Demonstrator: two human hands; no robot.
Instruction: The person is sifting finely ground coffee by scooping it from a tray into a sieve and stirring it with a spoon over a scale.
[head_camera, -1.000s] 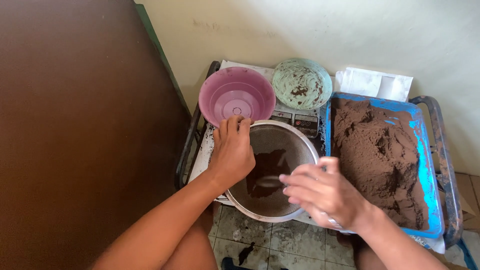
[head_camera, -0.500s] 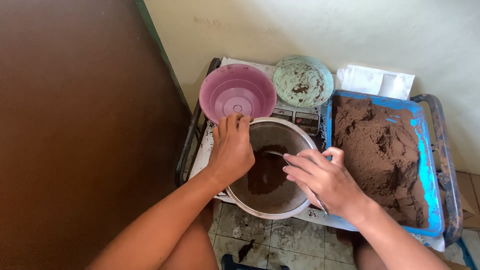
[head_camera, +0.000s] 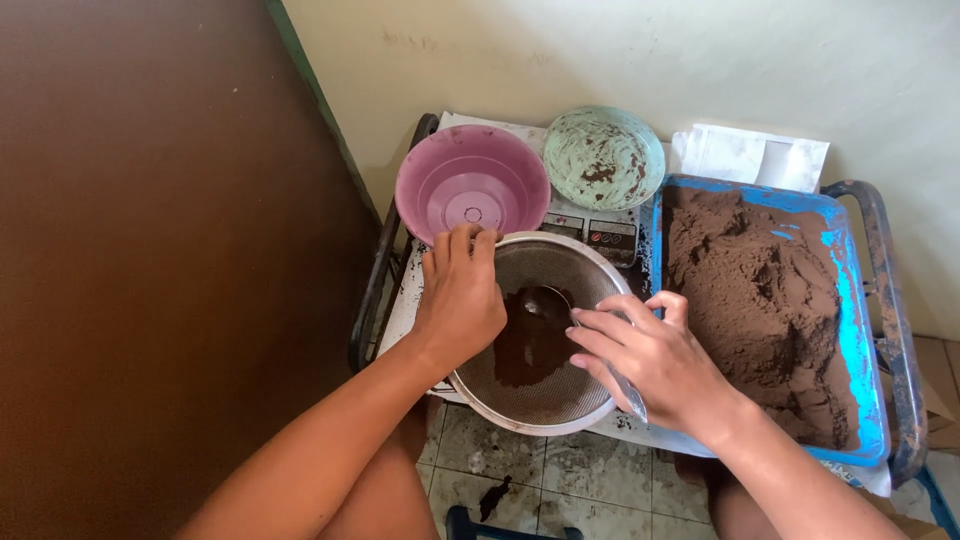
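2 hands at a round mesh sieve (head_camera: 560, 390) of dark powder: left hand (head_camera: 462, 300) gripping its rim, right hand (head_camera: 650, 365) apparently around a spoon (head_camera: 545, 302).

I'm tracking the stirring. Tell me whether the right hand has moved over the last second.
Yes. The right hand, holding a spoon, has reached further left, away from the blue tray, over the sieve.

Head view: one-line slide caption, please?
Left hand steadies a sieve while right hand spoons brown powder inside.
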